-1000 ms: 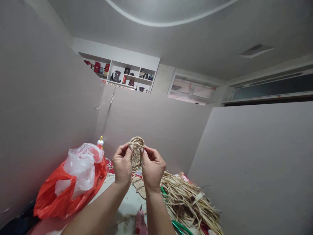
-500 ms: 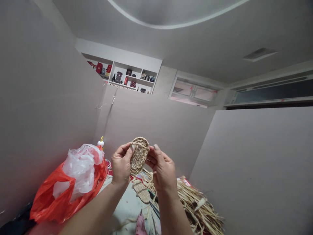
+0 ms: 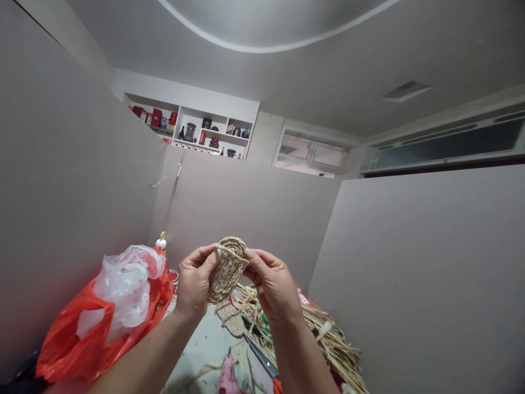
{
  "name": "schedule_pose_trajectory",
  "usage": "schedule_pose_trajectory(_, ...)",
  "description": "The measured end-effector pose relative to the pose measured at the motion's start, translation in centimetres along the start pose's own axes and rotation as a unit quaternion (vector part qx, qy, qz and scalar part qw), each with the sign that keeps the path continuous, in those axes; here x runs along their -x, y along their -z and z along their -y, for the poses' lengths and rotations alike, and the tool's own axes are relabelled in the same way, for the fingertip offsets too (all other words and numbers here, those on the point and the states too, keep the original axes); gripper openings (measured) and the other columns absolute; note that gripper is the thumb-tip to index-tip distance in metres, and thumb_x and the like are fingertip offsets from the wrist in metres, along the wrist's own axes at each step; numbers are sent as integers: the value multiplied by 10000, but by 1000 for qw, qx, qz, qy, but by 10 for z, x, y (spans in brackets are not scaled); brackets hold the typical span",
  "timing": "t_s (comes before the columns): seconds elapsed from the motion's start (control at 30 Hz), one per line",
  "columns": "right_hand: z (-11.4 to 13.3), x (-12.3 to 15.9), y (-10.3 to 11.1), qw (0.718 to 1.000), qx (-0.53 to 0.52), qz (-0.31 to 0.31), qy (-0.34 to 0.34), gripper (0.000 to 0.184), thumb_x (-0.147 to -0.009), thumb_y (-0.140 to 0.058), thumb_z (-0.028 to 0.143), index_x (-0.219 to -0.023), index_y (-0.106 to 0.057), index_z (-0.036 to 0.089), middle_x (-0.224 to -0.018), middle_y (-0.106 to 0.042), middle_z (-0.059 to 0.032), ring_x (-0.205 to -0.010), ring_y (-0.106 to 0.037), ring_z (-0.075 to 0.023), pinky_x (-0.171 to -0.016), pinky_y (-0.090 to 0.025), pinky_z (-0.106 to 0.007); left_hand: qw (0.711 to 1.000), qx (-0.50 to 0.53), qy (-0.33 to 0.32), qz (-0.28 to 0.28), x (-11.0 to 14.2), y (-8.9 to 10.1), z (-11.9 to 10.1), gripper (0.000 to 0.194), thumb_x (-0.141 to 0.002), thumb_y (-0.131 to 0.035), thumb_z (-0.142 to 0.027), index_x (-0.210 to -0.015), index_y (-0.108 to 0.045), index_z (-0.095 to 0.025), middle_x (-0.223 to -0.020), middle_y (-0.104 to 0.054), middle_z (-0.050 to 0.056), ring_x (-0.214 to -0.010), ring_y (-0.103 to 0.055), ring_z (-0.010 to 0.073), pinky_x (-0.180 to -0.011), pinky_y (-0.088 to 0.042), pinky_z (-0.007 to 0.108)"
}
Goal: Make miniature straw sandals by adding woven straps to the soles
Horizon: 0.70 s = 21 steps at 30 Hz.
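Note:
A small woven straw slipper (image 3: 227, 273), oval and made of coiled braid with a cord across its upper part, is held up in front of me. My left hand (image 3: 196, 279) grips its left edge, thumb on the face. At the right edge my right hand (image 3: 273, 279) pinches the braid between thumb and fingers, where the cord meets the rim. Below on the table lies a second flat straw sole (image 3: 230, 319). Scissors (image 3: 262, 355) with orange handles and a pink glue gun (image 3: 228, 375) lie nearer to me.
Loose dry straw (image 3: 332, 339) is heaped at the right of the table (image 3: 200, 350). A red plastic bag (image 3: 69, 339) with clear plastic (image 3: 127, 284) stands left, a white bottle (image 3: 161, 243) behind it. Grey partitions (image 3: 422, 262) enclose the space; shelves (image 3: 213, 128) hang beyond.
My right thumb has come down from a raised position onto the slipper's right edge. The view has shifted slightly, and more of the scissors shows.

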State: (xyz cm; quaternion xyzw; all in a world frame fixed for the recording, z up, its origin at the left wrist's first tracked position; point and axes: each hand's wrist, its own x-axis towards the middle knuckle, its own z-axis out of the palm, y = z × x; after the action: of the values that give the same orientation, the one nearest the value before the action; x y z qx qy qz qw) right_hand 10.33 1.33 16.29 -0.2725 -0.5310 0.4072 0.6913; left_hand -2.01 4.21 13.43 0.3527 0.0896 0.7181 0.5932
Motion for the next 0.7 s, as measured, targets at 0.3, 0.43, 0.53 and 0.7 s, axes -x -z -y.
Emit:
schedule_pose_trajectory(0.3,22,0,13,999,43,-24,3,435,-654,-723,555,-819,-760,154,-722,-744,-70,-612,-656,-154,-570,-510,-252,999,-31,7,43,7,-2,-2,231,-600,-816,-268,-793,-748,-162,-769,-740,48,-671,-650,129,-646,-528,218)
schedule_pose_trajectory(0.43,27,1,10,995,98,2,26,305,-668,-758,447,-776,-772,162,-663,-725,-39,-599,-605,-124,-579,-467,-224,997,-60,0,57,9,-1,1,225,-636,-796,-283,-821,-752,-165,-794,-743,58,-692,-656,140,-664,-532,228)
schedule_pose_trajectory(0.53,28,3,12,993,109,-3,40,238,-647,-787,389,-738,-771,170,-591,-685,-2,-542,-541,-98,-557,-437,-214,995,-73,-7,65,11,-2,-1,216,-634,-797,-290,-808,-756,-169,-779,-740,57,-699,-656,143,-667,-532,229)
schedule_pose_trajectory(0.7,25,6,16,997,71,6,20,190,-638,-801,352,-644,-743,171,-547,-644,20,-497,-485,-73,-525,-403,-197,988,-111,-32,99,16,-4,-3,160,-678,-768,-253,-822,-756,-183,-819,-727,38,-751,-644,128,-706,-521,217)
